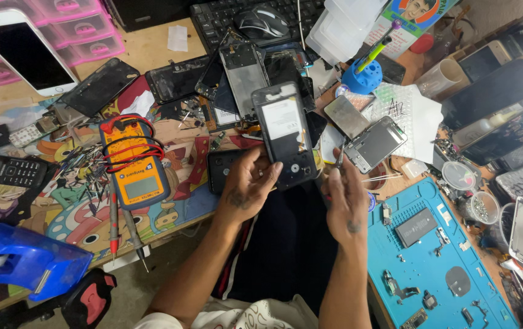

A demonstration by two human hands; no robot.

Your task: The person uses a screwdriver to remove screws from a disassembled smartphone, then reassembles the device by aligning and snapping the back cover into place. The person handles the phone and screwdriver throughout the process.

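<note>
Near the centre of the frame, just above the person's lap, the left hand pinches a black smartphone by its lower left edge, thumb on the face and fingers curled behind. The phone stands almost upright in the picture, tilted slightly left, with a pale sticker on its upper half and two small round marks near the bottom.

Just right of it, the right hand is closed around a thin metal tool, fingers pressed together, the tip close to the phone's lower right corner.

Open room is scarce. Only the dark lap between the forearms is free. Above the phone, stripped phone frames crowd right up to its top edge. At left centre, an orange multimeter with red leads lies near the table's front edge. At lower right, a blue repair mat carries small parts. At upper left, a white phone lies well apart.
</note>
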